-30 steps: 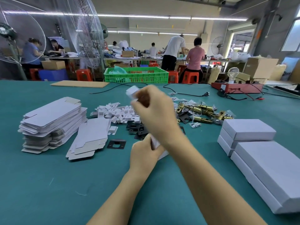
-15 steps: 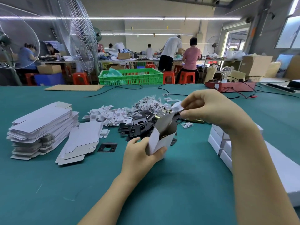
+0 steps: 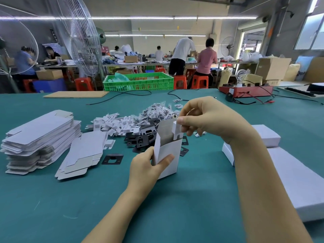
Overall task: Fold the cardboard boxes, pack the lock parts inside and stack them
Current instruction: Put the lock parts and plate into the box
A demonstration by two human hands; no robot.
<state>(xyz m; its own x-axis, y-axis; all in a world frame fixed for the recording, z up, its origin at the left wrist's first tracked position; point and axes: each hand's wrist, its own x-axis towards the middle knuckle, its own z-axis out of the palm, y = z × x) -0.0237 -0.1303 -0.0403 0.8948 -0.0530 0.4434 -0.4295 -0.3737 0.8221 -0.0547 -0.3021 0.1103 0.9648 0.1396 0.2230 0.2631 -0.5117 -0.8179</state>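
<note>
Cardboard box (image 3: 169,156) sits upright on the green table (image 3: 192,207), mouth open; left hand (image 3: 147,165) grips its near-left corner, right hand (image 3: 206,118) pinches a white insert (image 3: 177,131) at the mouth. Black lock plates (image 3: 142,139) lie just behind, flat blanks (image 3: 40,135) stacked far left, finished boxes (image 3: 298,179) right.

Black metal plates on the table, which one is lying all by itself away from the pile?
The black plate lying flat on the green table, just right of the small stack of flat box blanks. The others are heaped behind the open box.
</note>
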